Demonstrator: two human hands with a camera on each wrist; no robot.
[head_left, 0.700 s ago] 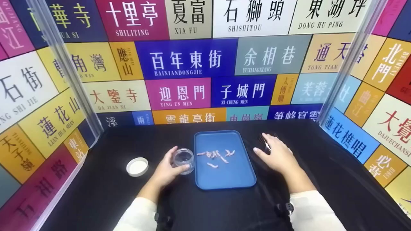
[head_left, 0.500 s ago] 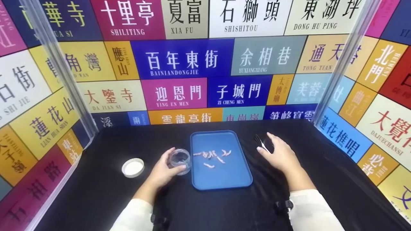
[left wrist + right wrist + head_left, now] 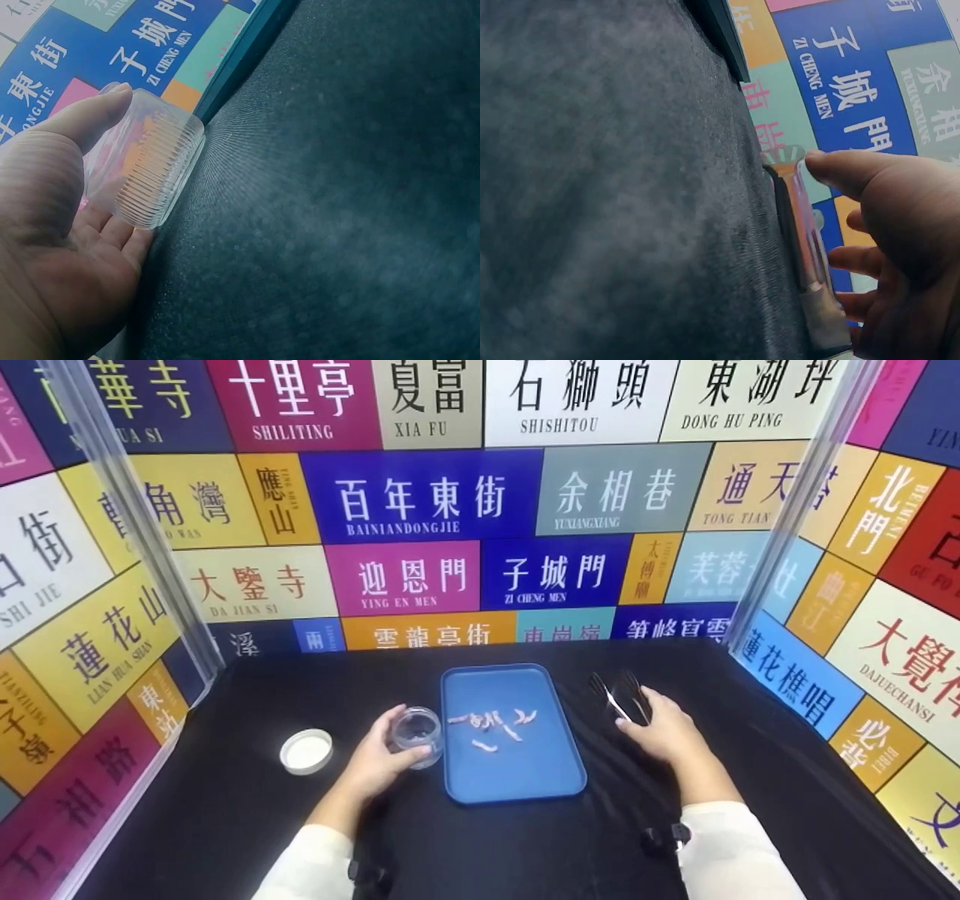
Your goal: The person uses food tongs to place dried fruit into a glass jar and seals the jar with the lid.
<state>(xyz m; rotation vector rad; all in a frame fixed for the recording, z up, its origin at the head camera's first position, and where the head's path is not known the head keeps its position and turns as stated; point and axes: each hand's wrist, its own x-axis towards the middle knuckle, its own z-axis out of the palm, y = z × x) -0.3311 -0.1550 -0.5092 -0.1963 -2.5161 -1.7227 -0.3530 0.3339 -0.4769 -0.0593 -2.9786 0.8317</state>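
Note:
On the black cloth, my left hand holds a clear, ribbed glass jar, thumb on the near side and fingers behind it. The open-topped jar stands against the left edge of a blue tray. Several small pinkish, curled strips lie scattered across the tray's middle. Right of the tray, my right hand grips a pair of metal tongs, its thumb and fingers on either side. The tongs' arms are spread and point away from me. In the right wrist view the thumb touches the tongs.
A round white lid lies left of the jar. The table is covered with black cloth. Printed panels with coloured sign blocks enclose the back and both sides, with clear corner posts.
My right hand has drawn back toward me and closed about the tongs, whose spread arms now show more. My left hand stays on the jar. The whole view has shifted slightly.

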